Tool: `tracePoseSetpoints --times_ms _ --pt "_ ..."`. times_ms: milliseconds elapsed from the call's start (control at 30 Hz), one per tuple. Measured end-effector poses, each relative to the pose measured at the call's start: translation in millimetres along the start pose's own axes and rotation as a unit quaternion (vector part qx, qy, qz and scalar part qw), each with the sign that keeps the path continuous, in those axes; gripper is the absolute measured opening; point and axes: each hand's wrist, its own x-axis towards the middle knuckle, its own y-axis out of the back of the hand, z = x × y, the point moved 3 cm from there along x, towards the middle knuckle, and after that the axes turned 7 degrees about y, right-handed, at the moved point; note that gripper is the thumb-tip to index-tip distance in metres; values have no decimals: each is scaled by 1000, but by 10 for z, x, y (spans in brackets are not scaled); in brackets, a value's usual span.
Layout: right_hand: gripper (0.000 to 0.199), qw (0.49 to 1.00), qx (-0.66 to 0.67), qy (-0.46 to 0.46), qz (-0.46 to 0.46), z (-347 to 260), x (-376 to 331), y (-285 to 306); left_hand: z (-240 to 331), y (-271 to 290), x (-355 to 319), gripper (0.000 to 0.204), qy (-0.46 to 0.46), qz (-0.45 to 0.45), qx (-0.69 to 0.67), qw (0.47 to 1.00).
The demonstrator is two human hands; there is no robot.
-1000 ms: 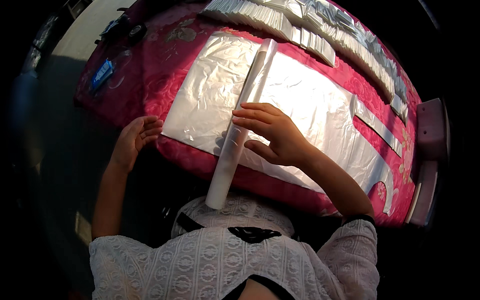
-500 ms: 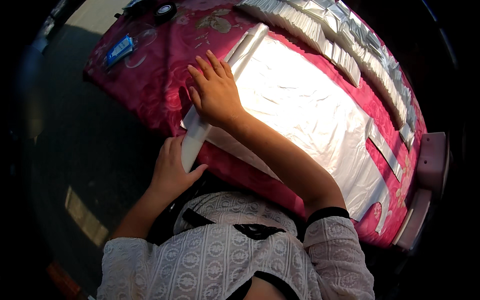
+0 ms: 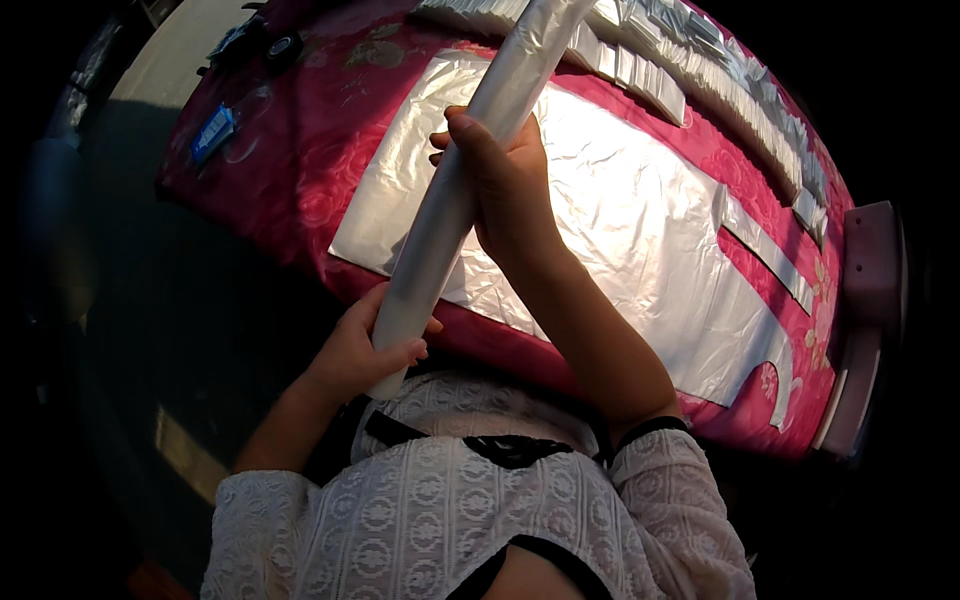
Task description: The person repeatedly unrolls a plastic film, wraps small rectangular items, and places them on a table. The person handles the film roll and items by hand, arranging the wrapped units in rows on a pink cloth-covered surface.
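A long white roll of clear plastic film (image 3: 452,195) slants from my lap up over the table. My left hand (image 3: 362,347) grips its near end at the table's front edge. My right hand (image 3: 503,175) is wrapped around the roll's middle, above a flat sheet of clear plastic (image 3: 620,210) spread on the pink flowered tablecloth (image 3: 300,130).
Rows of folded plastic pieces (image 3: 720,70) line the table's far edge. A narrow plastic strip (image 3: 765,250) lies right of the sheet. A small blue object (image 3: 213,132) and dark items (image 3: 270,45) sit at the far left corner. A pink chair (image 3: 865,330) stands at the right.
The roll has been lifted off the sheet and swung up toward me. My right hand went from pressing on it to gripping its middle; my left hand holds its near end.
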Motion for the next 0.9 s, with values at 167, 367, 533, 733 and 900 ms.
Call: tracePoseSetpoints --times_ms 167,367,533,733,900 --pt "56 997 62 -23 38 -163 -202 214 31 -287 110 61 52 -53 -28 997" --pt "57 974 221 -40 1 -253 -422 295 -35 -537 187 66 74 -214 -239 944" --pt "57 978 207 -14 4 -285 -524 379 -90 -637 255 67 75 -255 -278 923" --pt "59 989 137 -24 57 -252 -574 547 -151 -589 456 63 57 -218 -126 966" --pt "53 995 -4 0 96 -12 -729 644 -133 -512 604 45 26 47 161 985"
